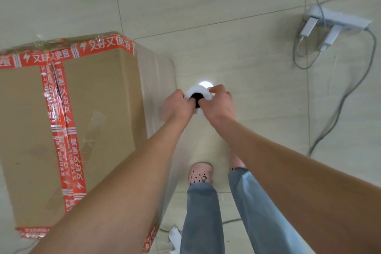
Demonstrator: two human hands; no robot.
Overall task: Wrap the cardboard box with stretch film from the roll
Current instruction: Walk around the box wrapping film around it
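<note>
While the left hand (176, 106) and right hand (218, 103) are gripping the stretch film roll (194, 90) together beside the cardboard box (99, 99), the stretched film (158, 72) is probably risking tearing under a hard pull.

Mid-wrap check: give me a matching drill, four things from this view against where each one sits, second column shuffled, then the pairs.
Things:
1. brown cardboard box with red printed tape
2. white stretch film roll with dark core
3. white power strip with chargers plugged in
4. pink dotted slipper

Places:
A. upper right of the view
B. lower centre of the view
C. left side of the view
D. centre, gripped by the left hand and right hand

Pairs: 1-C, 2-D, 3-A, 4-B.
</note>
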